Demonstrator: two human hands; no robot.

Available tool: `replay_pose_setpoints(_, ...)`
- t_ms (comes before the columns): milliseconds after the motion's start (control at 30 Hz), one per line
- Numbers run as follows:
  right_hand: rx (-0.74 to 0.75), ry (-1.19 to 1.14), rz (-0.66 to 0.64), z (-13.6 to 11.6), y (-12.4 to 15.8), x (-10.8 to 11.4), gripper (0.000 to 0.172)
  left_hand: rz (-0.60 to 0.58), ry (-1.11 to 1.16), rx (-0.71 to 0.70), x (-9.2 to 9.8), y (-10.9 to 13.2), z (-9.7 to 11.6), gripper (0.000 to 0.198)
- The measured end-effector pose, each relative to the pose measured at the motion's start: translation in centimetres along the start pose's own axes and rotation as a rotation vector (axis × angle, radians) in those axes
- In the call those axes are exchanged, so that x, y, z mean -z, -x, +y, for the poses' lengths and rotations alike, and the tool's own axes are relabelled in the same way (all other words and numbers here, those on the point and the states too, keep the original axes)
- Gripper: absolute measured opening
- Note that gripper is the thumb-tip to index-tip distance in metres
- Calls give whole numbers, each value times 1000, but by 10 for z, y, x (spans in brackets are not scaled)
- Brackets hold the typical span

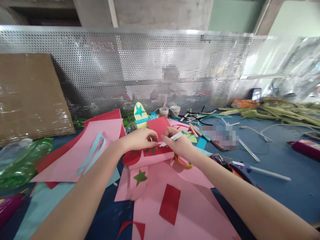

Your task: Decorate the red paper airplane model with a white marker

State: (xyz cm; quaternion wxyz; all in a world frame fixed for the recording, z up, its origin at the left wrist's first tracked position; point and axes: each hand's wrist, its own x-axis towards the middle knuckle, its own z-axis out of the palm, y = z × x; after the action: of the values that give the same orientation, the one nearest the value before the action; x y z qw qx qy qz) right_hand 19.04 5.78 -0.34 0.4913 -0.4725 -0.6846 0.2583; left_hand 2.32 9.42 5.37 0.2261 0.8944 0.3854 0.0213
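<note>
My right hand [175, 138] is closed around a white pen [178, 135] with a green part, its tip low over a red paper piece. Beside it, my left hand [143, 137] has its fingers bent down at the red paper [160, 128]; whether they pinch anything is hidden. Under both hands lies a pink strip [155, 158] with red paper and dark green dots. Just below is a pink cutout with a green star [140, 178]. A small red rectangle [170, 204] rests on the large pink sheet [195, 213].
Green plastic bottles [25, 163] and pink and red sheets [100, 146] are at the left. A glue gun [240, 171], glue sticks [250, 151], wires and a phone lie at the right. Two cups [175, 110] stand before a perforated metal screen [150, 66].
</note>
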Motion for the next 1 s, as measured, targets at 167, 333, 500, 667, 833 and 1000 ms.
replay_pose_setpoints(167, 1, 12, -12, -1, 0, 0, 21, 1, 7, 3, 0, 0, -1, 18)
replay_pose_setpoints(333, -12, 4, -10, -1, 0, 0, 20, 13, 1, 0, 0, 0, -1, 18)
replay_pose_setpoints(500, 6, -4, -5, 0, 0, 0, 18, -7, 28, 5, 0, 0, 1, 15)
replay_pose_setpoints(667, 9, 5, -32, 1, -1, 0, 17, -4, 20, 18, 1, 1, 3, 15)
replay_pose_setpoints(833, 13, -3, -40, 2, -2, -1, 18, -3, 15, 13, 1, 1, 3, 15)
replay_pose_setpoints(1000, 7, -12, -38, 3, -2, 0, 17, -9, 22, 15, 0, 0, 0, 17)
